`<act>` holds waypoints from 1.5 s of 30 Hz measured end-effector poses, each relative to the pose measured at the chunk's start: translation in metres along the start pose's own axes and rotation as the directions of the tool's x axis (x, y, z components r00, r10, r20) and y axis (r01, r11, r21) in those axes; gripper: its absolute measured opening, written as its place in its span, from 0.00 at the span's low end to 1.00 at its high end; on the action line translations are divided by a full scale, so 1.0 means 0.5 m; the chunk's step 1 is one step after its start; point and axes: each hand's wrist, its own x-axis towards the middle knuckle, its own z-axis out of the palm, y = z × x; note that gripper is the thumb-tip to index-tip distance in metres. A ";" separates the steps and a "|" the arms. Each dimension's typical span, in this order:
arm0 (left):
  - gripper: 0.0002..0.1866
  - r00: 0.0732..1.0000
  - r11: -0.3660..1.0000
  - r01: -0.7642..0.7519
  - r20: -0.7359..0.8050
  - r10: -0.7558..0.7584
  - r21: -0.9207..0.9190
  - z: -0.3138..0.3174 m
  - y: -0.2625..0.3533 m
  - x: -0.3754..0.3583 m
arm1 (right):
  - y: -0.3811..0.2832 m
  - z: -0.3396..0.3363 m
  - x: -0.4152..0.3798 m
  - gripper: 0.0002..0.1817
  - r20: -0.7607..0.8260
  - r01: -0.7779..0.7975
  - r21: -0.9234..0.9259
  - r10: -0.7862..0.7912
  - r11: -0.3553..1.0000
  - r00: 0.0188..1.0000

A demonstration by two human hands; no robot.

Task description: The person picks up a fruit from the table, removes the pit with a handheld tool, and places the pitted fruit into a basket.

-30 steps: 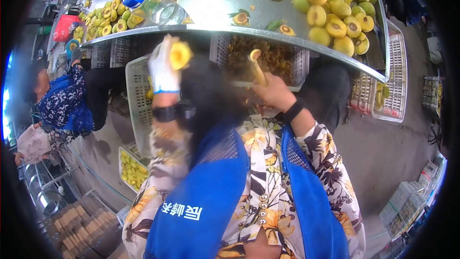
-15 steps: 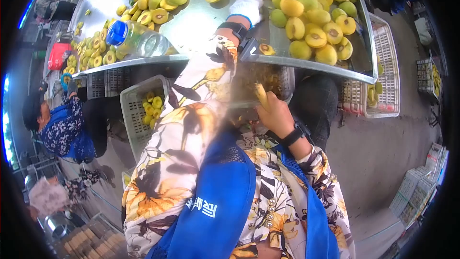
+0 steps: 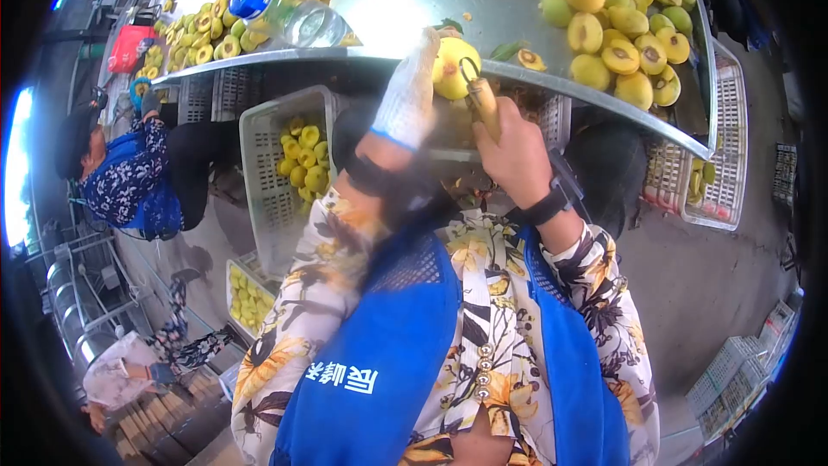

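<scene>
My left hand (image 3: pixel 409 95), in a white glove, holds a yellow halved fruit (image 3: pixel 453 69) just off the front edge of the metal table (image 3: pixel 379 26). My right hand (image 3: pixel 516 151) is wrapped round the wooden handle of a small tool (image 3: pixel 484 108). The tool's looped metal tip touches or lies right over the cut face of the fruit. On the table to the right is a pile of halved fruit (image 3: pixel 623 56). A small fruit half (image 3: pixel 530 59) and some green leaves lie near the edge.
A clear bottle with a blue cap (image 3: pixel 297 15) lies on the table at the left, beside more fruit (image 3: pixel 211 33). White crates (image 3: pixel 259 155) stand below the table on both sides. A co-worker in blue (image 3: pixel 129 177) sits at the far left.
My left hand has come back from the table top towards my body and now holds a fruit half. My right hand has brought the tool up to it. The view has shifted slightly.
</scene>
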 end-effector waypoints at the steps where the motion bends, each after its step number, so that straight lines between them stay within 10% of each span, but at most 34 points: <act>1: 0.24 0.997 0.997 0.019 -0.075 -0.024 -0.069 0.004 -0.018 -0.010 | -0.007 0.006 -0.005 0.13 0.041 -0.013 -0.020 0.014 1.000 0.999; 9: 0.16 0.973 0.985 -0.168 -0.166 0.160 -0.038 0.075 -0.005 -0.072 | -0.011 0.031 -0.038 0.12 0.040 -0.094 -0.074 0.097 0.993 0.994; 16: 0.13 0.988 0.999 0.012 -0.156 -0.019 -0.046 0.057 -0.020 -0.065 | 0.006 0.015 -0.037 0.11 0.165 0.050 -0.040 -0.043 0.998 0.985; 23: 0.12 0.985 0.984 0.080 -0.140 -0.103 -0.159 0.065 -0.036 -0.059 | 0.055 0.013 -0.017 0.10 0.370 -0.099 0.344 -0.038 0.934 0.928; 28: 0.18 0.981 0.958 0.165 -0.060 -0.184 -0.235 0.063 -0.048 -0.063 | 0.020 -0.005 -0.030 0.09 0.704 -0.636 0.592 0.066 0.495 0.707; 31: 0.25 0.960 0.887 0.278 0.062 -0.275 -0.370 0.059 -0.049 -0.047 | 0.058 0.017 -0.032 0.08 0.724 -0.733 0.677 -0.242 0.071 0.646; 34: 0.25 0.946 0.862 0.260 -0.063 -0.317 -0.435 0.059 -0.036 -0.041 | 0.061 0.040 -0.036 0.08 0.595 -0.675 0.736 -0.424 -0.055 0.683; 37: 0.26 0.933 0.970 0.118 -0.311 -0.182 -0.212 0.039 0.006 -0.058 | 0.079 0.035 -0.015 0.08 0.589 -0.592 0.804 -0.199 0.047 0.784; 40: 0.26 0.914 0.995 0.038 -0.406 0.004 0.094 -0.069 0.019 -0.076 | 0.070 0.028 0.000 0.11 0.335 -0.292 0.132 0.234 0.947 0.913; 41: 0.25 0.933 0.634 -0.143 -0.109 0.342 0.760 -0.115 0.040 -0.098 | 0.139 0.068 -0.002 0.15 0.095 -0.022 -0.226 0.044 0.974 0.995; 42: 0.25 0.763 -0.113 -0.177 0.209 0.612 0.978 -0.160 0.060 -0.120 | 0.141 0.061 -0.003 0.15 0.120 -0.032 -0.231 0.061 0.972 0.991; 44: 0.20 0.821 0.096 0.277 -0.287 0.493 0.956 -0.197 0.103 -0.145 | 0.137 0.054 -0.012 0.15 0.166 -0.060 -0.238 0.101 0.970 0.981; 45: 0.23 0.854 -0.145 0.372 -0.277 0.441 0.917 -0.246 0.108 -0.147 | 0.145 0.063 -0.012 0.15 0.159 -0.070 -0.239 0.110 0.969 0.981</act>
